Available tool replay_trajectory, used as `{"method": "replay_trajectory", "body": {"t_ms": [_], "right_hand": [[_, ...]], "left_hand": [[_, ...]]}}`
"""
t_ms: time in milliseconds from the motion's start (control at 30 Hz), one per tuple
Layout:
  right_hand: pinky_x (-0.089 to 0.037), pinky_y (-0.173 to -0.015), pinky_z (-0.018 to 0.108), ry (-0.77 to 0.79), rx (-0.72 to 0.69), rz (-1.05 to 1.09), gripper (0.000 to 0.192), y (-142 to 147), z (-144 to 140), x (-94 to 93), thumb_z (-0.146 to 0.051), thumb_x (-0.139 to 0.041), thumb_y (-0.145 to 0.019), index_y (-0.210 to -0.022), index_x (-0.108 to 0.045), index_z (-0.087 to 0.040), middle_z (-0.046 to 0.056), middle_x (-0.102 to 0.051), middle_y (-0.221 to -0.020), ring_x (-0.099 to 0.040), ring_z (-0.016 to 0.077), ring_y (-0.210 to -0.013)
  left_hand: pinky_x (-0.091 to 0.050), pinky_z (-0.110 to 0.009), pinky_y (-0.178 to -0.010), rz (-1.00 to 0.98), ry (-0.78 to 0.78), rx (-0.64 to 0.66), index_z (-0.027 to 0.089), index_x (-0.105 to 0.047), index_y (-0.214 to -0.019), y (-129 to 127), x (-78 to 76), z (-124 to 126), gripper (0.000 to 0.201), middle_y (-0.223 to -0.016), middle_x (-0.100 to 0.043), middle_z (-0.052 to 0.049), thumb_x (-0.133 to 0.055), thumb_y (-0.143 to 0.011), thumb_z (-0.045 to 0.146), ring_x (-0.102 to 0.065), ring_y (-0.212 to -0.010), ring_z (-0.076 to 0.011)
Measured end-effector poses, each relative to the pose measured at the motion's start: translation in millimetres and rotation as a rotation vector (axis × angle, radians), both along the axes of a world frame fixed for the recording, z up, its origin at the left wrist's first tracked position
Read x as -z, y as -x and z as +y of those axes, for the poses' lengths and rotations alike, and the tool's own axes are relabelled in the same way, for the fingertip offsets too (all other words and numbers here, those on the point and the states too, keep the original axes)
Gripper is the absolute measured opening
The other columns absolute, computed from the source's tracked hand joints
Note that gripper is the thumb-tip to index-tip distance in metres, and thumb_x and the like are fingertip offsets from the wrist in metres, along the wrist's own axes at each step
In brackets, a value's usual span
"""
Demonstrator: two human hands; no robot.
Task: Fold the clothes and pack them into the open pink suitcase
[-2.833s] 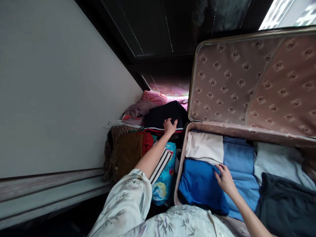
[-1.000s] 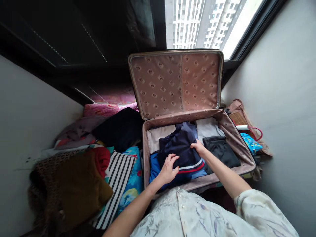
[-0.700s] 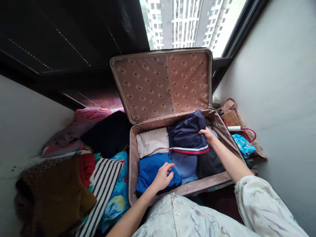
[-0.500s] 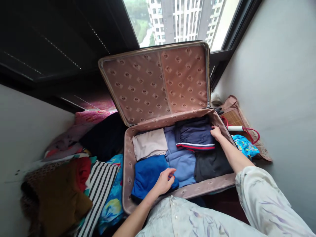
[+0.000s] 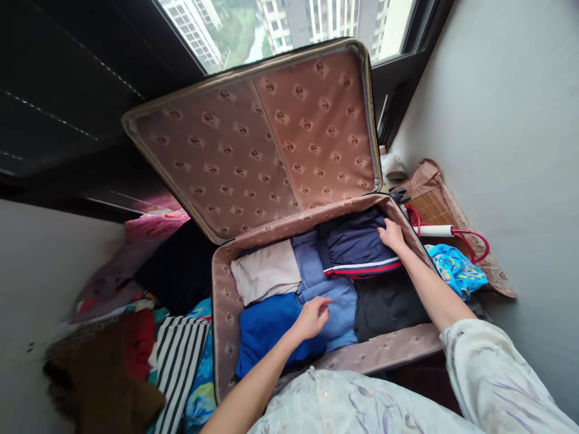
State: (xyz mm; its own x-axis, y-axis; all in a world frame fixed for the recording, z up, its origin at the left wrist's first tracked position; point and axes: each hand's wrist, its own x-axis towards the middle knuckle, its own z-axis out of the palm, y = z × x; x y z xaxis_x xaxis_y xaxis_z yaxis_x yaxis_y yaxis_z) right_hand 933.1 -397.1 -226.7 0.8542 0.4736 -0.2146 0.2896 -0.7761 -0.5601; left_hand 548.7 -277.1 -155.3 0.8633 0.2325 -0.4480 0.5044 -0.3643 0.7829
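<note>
Navy garment (image 5: 357, 250), folded, with white and red stripes along its near edge: lies in the far right part of the open suitcase (image 5: 226, 325), on top of other folded clothes. Right hand (image 5: 391, 235): laid on the garment's right edge, fingers bent loosely over the cloth, pressing rather than clasping it. Left hand (image 5: 312, 316): loosely open with fingers curled, resting where the bright blue garment (image 5: 265, 328) meets the light blue garment (image 5: 332, 301) at the near side of the case, gripping nothing. Beige garment (image 5: 265, 277): folded, far left part of the case, just beside the light blue one. Dark grey garment (image 5: 386, 304): near right part, its far edge touching the striped edge of the navy garment. Suitcase lid (image 5: 257, 144): stands raised behind the case, lined in tan cloth with a repeated small motif. Outside the case, left: black-and-white striped cloth (image 5: 178, 361), a brown garment (image 5: 104, 386), a red garment (image 5: 142, 337) and a black garment (image 5: 181, 268), heaped close together. Outside the case, right: a blue printed cloth (image 5: 456, 271) beside a woven bag (image 5: 436, 202) against the wall.
</note>
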Motion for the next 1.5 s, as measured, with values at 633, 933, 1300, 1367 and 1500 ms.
{"method": "replay_trajectory", "body": {"t_ms": [633,933,1300,1367,1500], "right_hand": [[-0.047,-0.102,0.045,-0.094,-0.015,-0.125,0.063,23,-16,11.8,-0.033,-0.058,-0.088,-0.145,-0.046,-0.007,0.023,-0.063,-0.131,-0.060,0.0336,-0.118],[-0.042,-0.099,0.050,0.196,-0.079,-0.446,0.056,41,10,-10.9,-0.021,-0.039,-0.097,-0.150,-0.044,-0.006,0.028,-0.053,-0.134,-0.050,0.0373,-0.121],[-0.028,-0.102,0.074,0.281,-0.266,-0.415,0.065,117,47,19.9,-0.056,-0.045,-0.098,-0.158,-0.041,-0.031,0.021,-0.008,-0.170,-0.015,0.0547,-0.149],[-0.026,-0.102,0.075,0.280,-0.273,-0.403,0.067,112,48,31.0,-0.058,-0.041,-0.098,-0.160,-0.039,-0.032,0.020,-0.004,-0.171,-0.011,0.0549,-0.151],[-0.021,-0.105,0.077,0.299,-0.289,-0.281,0.074,93,47,34.4,-0.069,-0.037,-0.095,-0.159,-0.041,-0.031,0.019,-0.009,-0.171,-0.011,0.0560,-0.151]], "left_hand": [[-0.056,-0.043,-0.097,0.001,-0.154,-0.285,0.018,-0.060,-0.132,-59,56.8,17,0.048,-0.120,-0.067,-0.012,-0.058,-0.084,0.011,-0.067,-0.106,-0.0230],[-0.058,-0.037,-0.087,0.004,-0.008,-0.168,0.016,-0.054,-0.142,-63,58.1,18,0.057,-0.099,-0.071,-0.007,-0.056,-0.085,0.012,-0.069,-0.080,-0.0180],[-0.057,-0.029,-0.082,-0.198,-0.109,-0.266,0.017,-0.073,-0.117,-2,-22.4,57,0.034,-0.102,-0.072,-0.008,-0.058,-0.087,0.015,-0.069,-0.085,-0.0165],[-0.057,-0.027,-0.078,-0.247,-0.171,-0.397,0.018,-0.074,-0.114,24,-40.7,88,0.032,-0.102,-0.072,-0.008,-0.056,-0.088,0.015,-0.069,-0.085,-0.0160],[-0.057,-0.030,-0.088,-0.279,-0.430,-0.865,0.019,-0.074,-0.110,87,-61.1,175,0.029,-0.108,-0.072,-0.009,-0.053,-0.090,0.013,-0.069,-0.099,-0.0193]]}}
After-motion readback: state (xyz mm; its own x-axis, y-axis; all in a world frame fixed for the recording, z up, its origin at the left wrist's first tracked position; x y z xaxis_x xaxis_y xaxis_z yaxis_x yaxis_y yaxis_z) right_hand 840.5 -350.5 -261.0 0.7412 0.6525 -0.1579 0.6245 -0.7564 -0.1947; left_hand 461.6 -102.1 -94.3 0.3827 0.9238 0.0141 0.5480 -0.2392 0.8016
